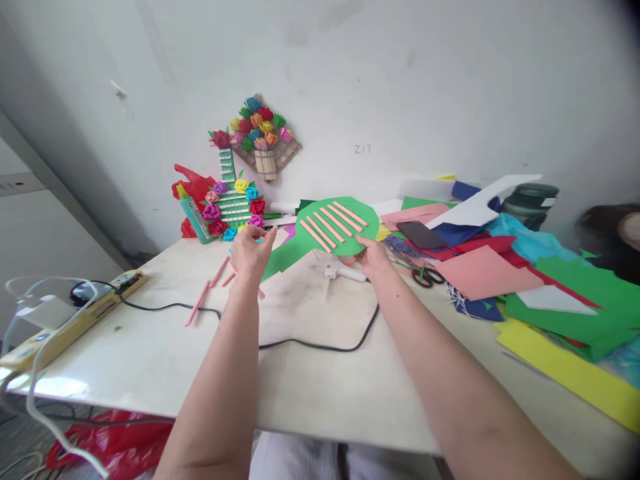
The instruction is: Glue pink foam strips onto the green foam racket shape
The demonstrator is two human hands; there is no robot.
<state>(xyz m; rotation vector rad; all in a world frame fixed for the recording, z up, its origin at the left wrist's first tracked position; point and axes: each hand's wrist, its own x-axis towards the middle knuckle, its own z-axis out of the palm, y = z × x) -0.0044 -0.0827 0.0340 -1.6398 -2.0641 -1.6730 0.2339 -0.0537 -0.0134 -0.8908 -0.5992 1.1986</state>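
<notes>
Green rounded paper cutout (333,225) with straight pink paper strips (350,214): steady it, your right hand (373,257) gripping its rim toward the table's (310,393) far edge; left hand (250,253) curls, contents unclear.

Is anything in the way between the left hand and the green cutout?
Nothing visible stands between the left hand and the green cutout. The glue gun lies nearer the right hand, off that path.

Your right hand (373,257) hides part of the glue gun (345,271). Your left hand (251,252) and wrist obscure some pink strips (199,303). The right edge crops the yellow paper (575,373) and a blurred dark shape (603,223).
</notes>
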